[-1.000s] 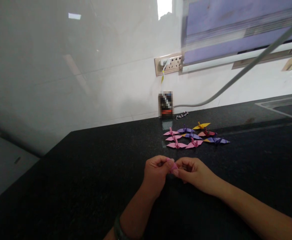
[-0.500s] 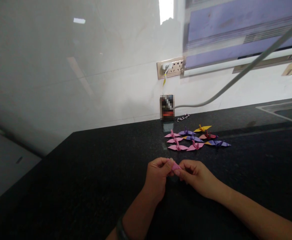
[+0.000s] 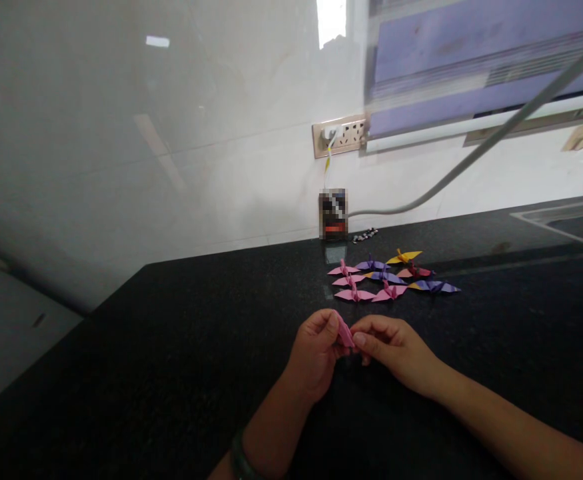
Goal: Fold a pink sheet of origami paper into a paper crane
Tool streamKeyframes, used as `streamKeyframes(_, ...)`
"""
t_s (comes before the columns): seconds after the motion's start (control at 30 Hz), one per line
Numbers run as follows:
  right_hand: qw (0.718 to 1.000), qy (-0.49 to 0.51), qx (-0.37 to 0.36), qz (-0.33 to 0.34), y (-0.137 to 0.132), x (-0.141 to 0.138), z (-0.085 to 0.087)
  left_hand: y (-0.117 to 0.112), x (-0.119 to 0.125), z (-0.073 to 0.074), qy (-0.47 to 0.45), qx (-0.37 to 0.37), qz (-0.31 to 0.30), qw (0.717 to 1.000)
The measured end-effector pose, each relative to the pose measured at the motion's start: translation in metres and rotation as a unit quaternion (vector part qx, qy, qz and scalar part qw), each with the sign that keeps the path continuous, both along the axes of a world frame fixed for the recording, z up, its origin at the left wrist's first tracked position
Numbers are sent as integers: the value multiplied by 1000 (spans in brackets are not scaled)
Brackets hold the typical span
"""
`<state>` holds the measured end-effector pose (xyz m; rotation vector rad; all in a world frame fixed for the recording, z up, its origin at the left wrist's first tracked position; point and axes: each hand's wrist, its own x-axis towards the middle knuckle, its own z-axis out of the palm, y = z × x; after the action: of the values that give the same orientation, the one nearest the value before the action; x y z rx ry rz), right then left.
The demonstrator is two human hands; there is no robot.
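Observation:
A small folded piece of pink paper [image 3: 344, 331] is held above the dark countertop. My left hand [image 3: 316, 350] pinches it between thumb and fingers, a bangle on that wrist. Thumb and forefinger of my right hand [image 3: 391, 350] close on the paper's lower right end. Beyond my hands stand several folded paper cranes in rows: a pink crane [image 3: 355, 295] nearest on the left, a purple crane [image 3: 435, 287] on the right, a red crane [image 3: 415, 272] and a yellow crane [image 3: 405, 257] farther back.
At the wall stands a small dark box [image 3: 334, 215], partly blurred out, with a grey hose [image 3: 446, 183] rising to the right. A black-and-white beaded strand [image 3: 366, 235] lies beside it. A plug sits in the wall socket [image 3: 341, 135]. The counter [image 3: 196, 333] stretches left and right.
The pink paper has turned to stand steeper and shows more of its length. My right fingers have shifted slightly to its lower end. The cranes have stayed in place.

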<state>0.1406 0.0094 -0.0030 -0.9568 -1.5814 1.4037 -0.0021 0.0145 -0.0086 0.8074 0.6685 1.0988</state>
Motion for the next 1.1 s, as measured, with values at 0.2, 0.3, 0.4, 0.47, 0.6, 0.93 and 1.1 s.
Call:
streamKeyframes(0.2,1000,13,-13,7,0,-1,0,0,1,1,3,9,-7,1000)
streamKeyframes(0.3,1000,-18,2,-7,-1,-1,0,0,1,1,16,17,-4,1000)
streamKeyframes(0.4,996,-72,32,-30,-1,-1,-2,1,1,-1,59,38,18,997)
streamKeyframes(0.47,992,-103,56,-39,-2,-1,-4,1,1,-2,109,63,39,991)
streamKeyframes(0.6,982,-146,101,-68,-1,0,-5,0,4,-3,176,96,72,977)
streamKeyframes(0.93,920,-253,227,-192,3,7,-11,-5,4,-8,359,236,121,895)
streamKeyframes(1.1,912,-258,274,-162,2,8,-10,-6,5,-7,359,247,119,892)
